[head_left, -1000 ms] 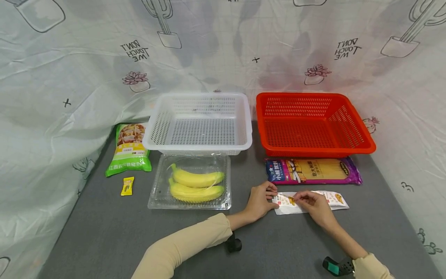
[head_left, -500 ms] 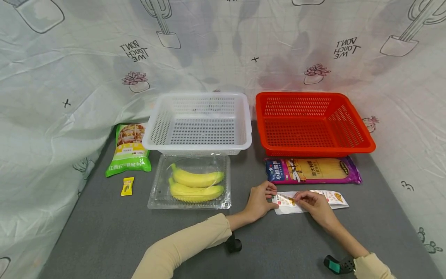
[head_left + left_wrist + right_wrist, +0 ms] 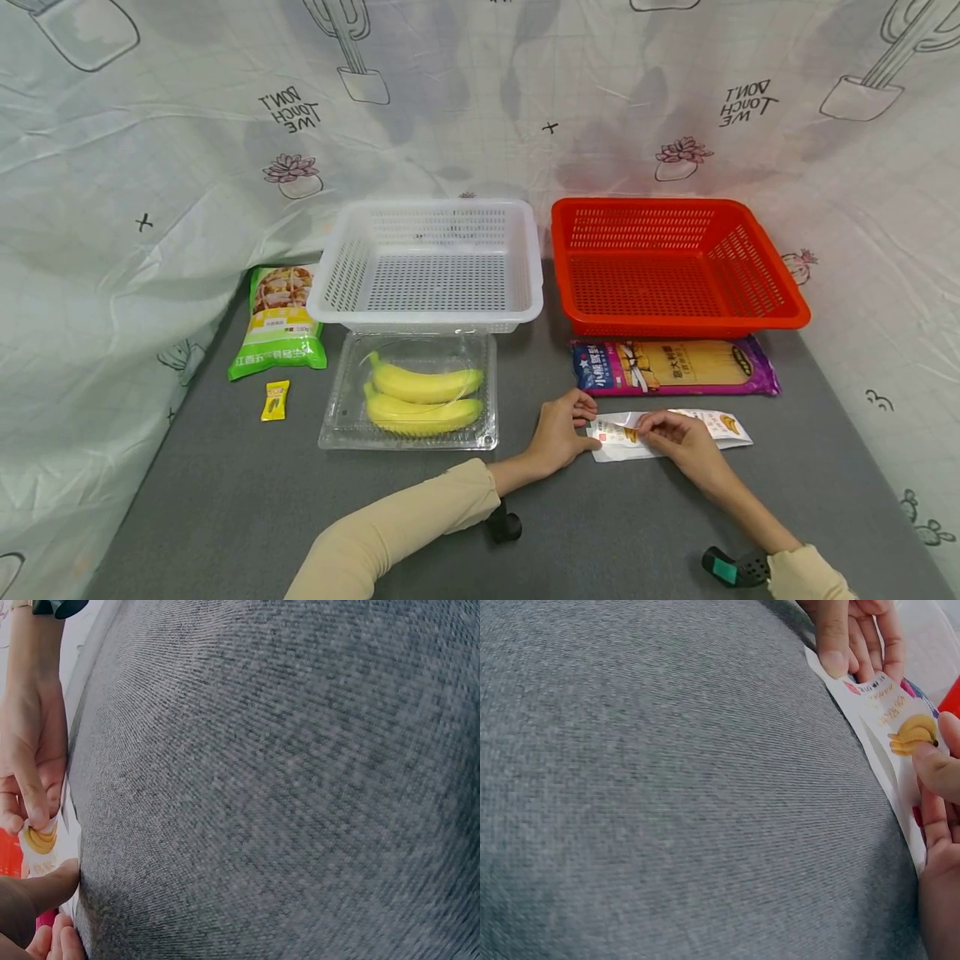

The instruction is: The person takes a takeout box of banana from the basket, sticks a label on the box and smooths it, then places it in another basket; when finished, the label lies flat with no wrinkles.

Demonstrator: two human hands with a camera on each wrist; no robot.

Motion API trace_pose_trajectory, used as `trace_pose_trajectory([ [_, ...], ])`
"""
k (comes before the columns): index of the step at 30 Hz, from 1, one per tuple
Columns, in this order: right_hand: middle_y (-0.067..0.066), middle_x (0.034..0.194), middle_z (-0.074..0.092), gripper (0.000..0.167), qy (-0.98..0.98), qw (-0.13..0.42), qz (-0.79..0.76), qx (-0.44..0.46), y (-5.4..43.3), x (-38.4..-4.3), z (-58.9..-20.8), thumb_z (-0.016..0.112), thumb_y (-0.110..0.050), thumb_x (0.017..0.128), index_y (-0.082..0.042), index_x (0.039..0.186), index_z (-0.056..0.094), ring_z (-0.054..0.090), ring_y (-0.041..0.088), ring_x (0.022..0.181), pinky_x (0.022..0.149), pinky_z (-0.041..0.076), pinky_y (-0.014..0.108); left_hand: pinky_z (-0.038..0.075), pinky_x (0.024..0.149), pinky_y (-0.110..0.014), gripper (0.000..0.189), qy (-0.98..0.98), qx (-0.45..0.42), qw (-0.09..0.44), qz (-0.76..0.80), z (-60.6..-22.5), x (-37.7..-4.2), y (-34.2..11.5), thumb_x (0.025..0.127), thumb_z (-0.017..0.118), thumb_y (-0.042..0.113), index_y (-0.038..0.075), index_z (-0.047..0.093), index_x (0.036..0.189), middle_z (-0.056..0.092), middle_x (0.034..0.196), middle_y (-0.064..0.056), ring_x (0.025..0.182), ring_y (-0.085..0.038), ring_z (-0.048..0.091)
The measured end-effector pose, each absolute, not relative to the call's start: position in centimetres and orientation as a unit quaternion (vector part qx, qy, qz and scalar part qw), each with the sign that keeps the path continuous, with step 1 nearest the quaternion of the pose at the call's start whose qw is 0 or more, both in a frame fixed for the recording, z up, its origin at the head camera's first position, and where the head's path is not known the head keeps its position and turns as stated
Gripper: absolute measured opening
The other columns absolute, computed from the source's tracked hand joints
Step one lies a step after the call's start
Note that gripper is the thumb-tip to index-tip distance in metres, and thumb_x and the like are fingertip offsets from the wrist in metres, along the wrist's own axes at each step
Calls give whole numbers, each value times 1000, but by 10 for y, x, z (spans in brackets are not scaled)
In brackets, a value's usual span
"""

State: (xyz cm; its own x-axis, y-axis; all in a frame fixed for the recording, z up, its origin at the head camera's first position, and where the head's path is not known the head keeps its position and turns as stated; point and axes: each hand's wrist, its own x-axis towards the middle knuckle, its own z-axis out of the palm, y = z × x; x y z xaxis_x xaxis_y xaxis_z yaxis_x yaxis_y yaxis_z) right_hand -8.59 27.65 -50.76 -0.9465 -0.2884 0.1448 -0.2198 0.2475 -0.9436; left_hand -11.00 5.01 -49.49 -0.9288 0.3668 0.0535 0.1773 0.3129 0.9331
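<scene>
A flat white paper bag [image 3: 727, 431] printed with bananas lies on the grey table. My left hand [image 3: 558, 433] holds its left end, thumb at the near edge and the other fingers at the far edge. Near the bag's middle my right hand [image 3: 681, 442] pinches the upper layer between thumb and fingers. In the right wrist view the bag [image 3: 896, 720] stretches between both hands, its top layer slightly raised. The left wrist view shows the right hand [image 3: 37, 742] at the banana print; much of the bag is out of that view.
Beyond the bag lies a purple pack of spaghetti [image 3: 682, 367], in front of a red basket [image 3: 678, 325]. A white basket [image 3: 423, 317] stands left of it. Two bananas [image 3: 423, 400] sit in a clear plastic box [image 3: 337, 429]. Farther left are a green food bag [image 3: 277, 325] and a small yellow packet [image 3: 275, 401].
My right hand has shifted slightly to the right, and the bag's upper layer between the hands looks a little more raised. The left hand stays in place.
</scene>
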Motion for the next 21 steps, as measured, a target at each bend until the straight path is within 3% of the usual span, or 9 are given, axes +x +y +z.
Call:
trace_pose_trajectory([
  [9, -4, 101, 67, 9, 742, 79, -651, -139, 283, -88, -507, 58, 11, 89, 4, 93, 64, 61, 1, 95, 78, 49, 14, 50, 79, -14, 47, 808, 165, 87, 559, -494, -110, 50, 64, 84, -9, -2, 60, 103, 68, 100, -12, 93, -13, 67],
  [15, -4, 106, 66, 23, 664, 136, -728, -101, 293, -89, -506, 52, 11, 93, -5, 98, 68, 61, 3, 98, 81, 50, 18, 50, 78, -14, 47, 807, 169, 81, 560, -496, -111, 51, 63, 85, -9, -2, 60, 103, 68, 99, -12, 92, -14, 67],
  [21, -2, 103, 68, 34, 582, 191, -788, -59, 299, -93, -502, 44, 11, 96, -10, 104, 68, 63, 8, 93, 81, 52, 21, 51, 78, -15, 46, 804, 161, 76, 567, -497, -110, 51, 63, 84, -10, -3, 61, 102, 69, 97, -13, 92, -16, 68],
])
